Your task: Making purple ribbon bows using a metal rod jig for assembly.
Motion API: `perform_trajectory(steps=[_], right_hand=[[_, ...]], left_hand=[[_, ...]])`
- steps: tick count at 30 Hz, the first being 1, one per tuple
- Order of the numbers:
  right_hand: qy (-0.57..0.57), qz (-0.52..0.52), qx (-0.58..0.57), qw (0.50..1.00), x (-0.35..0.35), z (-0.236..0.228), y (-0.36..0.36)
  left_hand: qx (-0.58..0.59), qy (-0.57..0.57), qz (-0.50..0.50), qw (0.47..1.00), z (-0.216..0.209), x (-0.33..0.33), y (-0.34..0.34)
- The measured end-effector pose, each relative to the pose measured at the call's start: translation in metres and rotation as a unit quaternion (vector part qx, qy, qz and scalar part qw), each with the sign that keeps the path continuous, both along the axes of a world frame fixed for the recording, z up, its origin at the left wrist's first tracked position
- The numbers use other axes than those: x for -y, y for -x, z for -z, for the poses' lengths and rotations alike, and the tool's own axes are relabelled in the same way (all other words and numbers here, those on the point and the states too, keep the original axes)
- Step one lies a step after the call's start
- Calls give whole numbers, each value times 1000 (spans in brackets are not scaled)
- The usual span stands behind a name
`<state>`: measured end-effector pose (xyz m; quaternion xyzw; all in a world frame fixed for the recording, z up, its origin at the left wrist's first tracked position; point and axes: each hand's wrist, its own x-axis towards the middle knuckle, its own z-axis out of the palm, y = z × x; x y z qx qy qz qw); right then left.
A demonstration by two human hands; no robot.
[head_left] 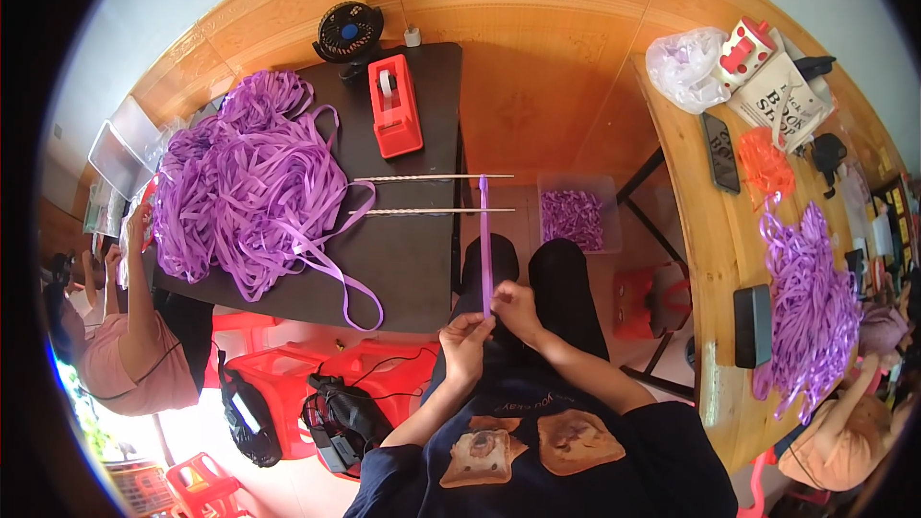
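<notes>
A purple ribbon (485, 259) runs straight toward me from two thin twisted rods (436, 212) that jut past the right edge of the dark table. Its far end is at the farther rod and it crosses the nearer one; whether it is looped or tied there I cannot tell. My left hand (464, 345) pinches the ribbon's near end above my lap. Just to its right, slightly farther away, my right hand (516, 312) is closed at the ribbon too, its fingertips partly hidden. A big tangled heap of purple ribbon (254, 187) covers the table's left part.
The dark table (413, 269) also holds a red tape dispenser (394, 105) and a small black fan (349, 34). A clear bin (573, 216) of purple pieces stands beyond my knees. On the right, a wooden table (705, 259) carries more ribbon, phones and bags. People sit at both sides.
</notes>
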<state>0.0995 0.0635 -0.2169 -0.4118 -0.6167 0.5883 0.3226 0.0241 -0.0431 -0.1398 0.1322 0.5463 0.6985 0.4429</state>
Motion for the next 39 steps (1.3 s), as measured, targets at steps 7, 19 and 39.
perform_trajectory(steps=[7,19,39], right_hand=[[47,7,7,999,16,-2,-10],[247,-80,-61,964,24,-20,-27],[356,-208,-24,911,21,-54,-41]], left_hand=[[-85,62,32,994,17,-12,13],[-266,104,149,947,31,9,21],[-24,49,148,987,-6,-5,26]])
